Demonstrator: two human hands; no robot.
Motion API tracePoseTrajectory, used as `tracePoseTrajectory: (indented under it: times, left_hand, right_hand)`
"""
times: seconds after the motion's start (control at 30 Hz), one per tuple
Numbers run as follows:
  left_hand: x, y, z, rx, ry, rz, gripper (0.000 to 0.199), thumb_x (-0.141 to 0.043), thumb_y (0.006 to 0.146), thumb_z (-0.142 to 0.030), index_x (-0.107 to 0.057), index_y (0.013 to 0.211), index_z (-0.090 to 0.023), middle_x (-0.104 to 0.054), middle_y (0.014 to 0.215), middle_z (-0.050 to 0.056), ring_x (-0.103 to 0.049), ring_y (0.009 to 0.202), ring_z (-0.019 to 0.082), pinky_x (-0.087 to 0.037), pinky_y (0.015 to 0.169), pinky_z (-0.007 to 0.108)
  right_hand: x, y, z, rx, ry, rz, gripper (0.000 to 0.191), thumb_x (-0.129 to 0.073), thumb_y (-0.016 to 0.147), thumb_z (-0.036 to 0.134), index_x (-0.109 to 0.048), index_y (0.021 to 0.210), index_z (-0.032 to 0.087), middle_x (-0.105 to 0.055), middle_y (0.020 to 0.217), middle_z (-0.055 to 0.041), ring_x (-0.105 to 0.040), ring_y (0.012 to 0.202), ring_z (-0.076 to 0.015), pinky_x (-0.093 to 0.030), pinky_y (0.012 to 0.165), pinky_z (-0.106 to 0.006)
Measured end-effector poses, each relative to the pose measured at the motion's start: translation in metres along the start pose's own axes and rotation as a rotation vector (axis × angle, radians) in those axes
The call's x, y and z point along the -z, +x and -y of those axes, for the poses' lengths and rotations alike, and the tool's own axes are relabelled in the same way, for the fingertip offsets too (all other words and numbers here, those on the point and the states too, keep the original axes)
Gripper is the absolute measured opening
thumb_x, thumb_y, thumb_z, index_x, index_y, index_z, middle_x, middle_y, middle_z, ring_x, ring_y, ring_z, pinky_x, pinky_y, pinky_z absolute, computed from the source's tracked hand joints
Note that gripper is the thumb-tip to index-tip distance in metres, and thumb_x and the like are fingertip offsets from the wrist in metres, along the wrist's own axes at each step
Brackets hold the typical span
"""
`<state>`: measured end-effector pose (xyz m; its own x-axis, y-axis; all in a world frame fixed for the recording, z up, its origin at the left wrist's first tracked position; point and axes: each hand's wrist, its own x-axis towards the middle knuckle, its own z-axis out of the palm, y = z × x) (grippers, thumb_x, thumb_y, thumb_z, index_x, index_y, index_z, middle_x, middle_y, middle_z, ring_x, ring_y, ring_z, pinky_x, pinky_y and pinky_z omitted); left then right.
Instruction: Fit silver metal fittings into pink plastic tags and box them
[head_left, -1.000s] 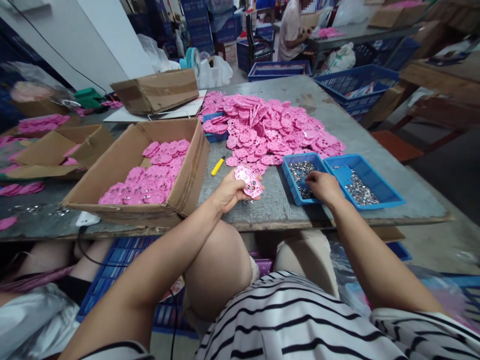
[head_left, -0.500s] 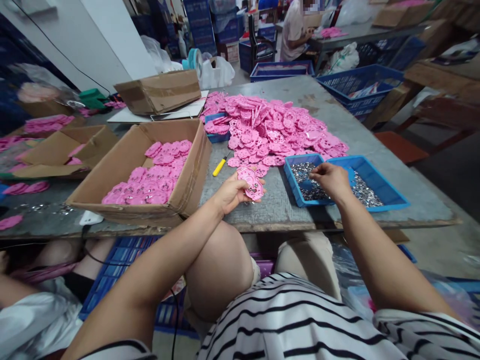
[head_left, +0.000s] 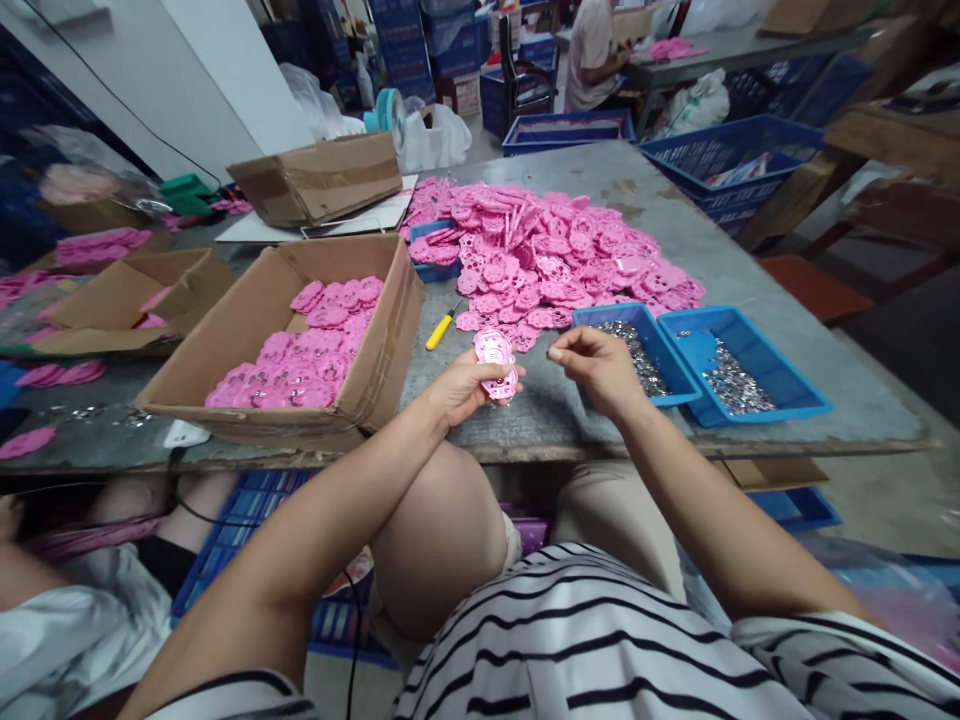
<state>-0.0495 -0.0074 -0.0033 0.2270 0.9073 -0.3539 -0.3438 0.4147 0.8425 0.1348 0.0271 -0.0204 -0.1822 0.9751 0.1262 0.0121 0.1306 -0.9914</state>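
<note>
Above the table's front part, my left hand (head_left: 466, 388) is closed round a pink plastic piece (head_left: 495, 358) with a scalloped outline and small holes. To its right, my right hand (head_left: 596, 366) pinches a tiny part at its fingertips, too small to name. That hand partly covers the near blue tray (head_left: 679, 385), which holds small shiny metal parts (head_left: 637, 350). A second blue tray (head_left: 806, 392) beside it holds more metal parts (head_left: 735, 380). Behind my hands lies a big heap of similar pink pieces (head_left: 555, 250).
At left stands an open cardboard box (head_left: 394, 340) with rows of pink pieces (head_left: 300, 365). A yellow-handled tool (head_left: 439, 330) lies between box and heap. Another person's leg and white clothing (head_left: 75, 610) show at lower left; a seated person (head_left: 592, 55) works farther back.
My right hand has come out of the near tray and moved left toward the pink piece. My left hand has turned the piece slightly while staying in place.
</note>
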Motion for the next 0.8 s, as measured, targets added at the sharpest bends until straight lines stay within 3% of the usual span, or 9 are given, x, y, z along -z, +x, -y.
tracePoseTrajectory:
  times: [0.17, 0.33, 0.43, 0.6, 0.8]
  left_hand:
    - [0.001, 0.002, 0.002, -0.028, 0.007, -0.006, 0.038, -0.063, 0.068, -0.008, -0.051, 0.104, -0.013, -0.067, 0.074, 0.005, -0.065, 0.055, 0.017, -0.042, 0.038, 0.021]
    - [0.004, 0.006, 0.005, -0.066, 0.022, 0.004, 0.041, -0.071, 0.060, -0.009, -0.052, 0.096, -0.014, -0.063, 0.068, 0.002, -0.062, 0.052, 0.016, -0.038, 0.037, 0.020]
    - [0.003, 0.007, 0.006, -0.101, 0.023, -0.022, 0.041, -0.074, 0.055, -0.009, -0.052, 0.090, -0.015, -0.060, 0.064, -0.001, -0.060, 0.050, 0.014, -0.037, 0.037, 0.019]
    - [-0.001, 0.005, 0.005, -0.214, 0.032, -0.096, 0.036, -0.073, 0.054, -0.009, -0.051, 0.082, -0.016, -0.059, 0.062, -0.003, -0.058, 0.048, 0.011, -0.035, 0.036, 0.018]
    - [-0.001, 0.005, 0.007, -0.228, 0.081, -0.142, 0.036, -0.072, 0.054, -0.007, -0.051, 0.081, -0.016, -0.060, 0.060, -0.003, -0.058, 0.050, 0.011, -0.035, 0.038, 0.017]
  right_hand:
    - [-0.023, -0.002, -0.001, 0.157, 0.011, 0.114, 0.022, -0.077, 0.063, 0.039, -0.064, 0.061, 0.022, -0.064, 0.069, -0.0005, -0.056, 0.069, -0.0153, -0.044, 0.069, -0.032]
    - [-0.026, -0.001, -0.004, 0.255, -0.079, 0.162, 0.020, -0.076, 0.066, 0.039, -0.066, 0.059, 0.023, -0.065, 0.072, -0.0024, -0.057, 0.074, -0.0172, -0.043, 0.069, -0.033]
    - [-0.027, -0.002, -0.005, 0.187, -0.063, 0.144, 0.024, -0.078, 0.063, 0.042, -0.066, 0.063, 0.022, -0.064, 0.072, -0.0015, -0.054, 0.068, -0.0150, -0.041, 0.063, -0.030]
    - [-0.035, -0.007, -0.004, -0.109, 0.136, 0.061, 0.034, -0.078, 0.059, 0.048, -0.060, 0.067, 0.020, -0.049, 0.052, 0.0066, -0.030, 0.043, -0.0064, -0.024, 0.043, -0.024]
    - [-0.044, -0.006, 0.002, -0.119, 0.056, 0.053, 0.039, -0.082, 0.054, 0.047, -0.055, 0.058, 0.019, -0.050, 0.052, 0.0054, -0.033, 0.047, -0.0066, -0.026, 0.046, -0.024]
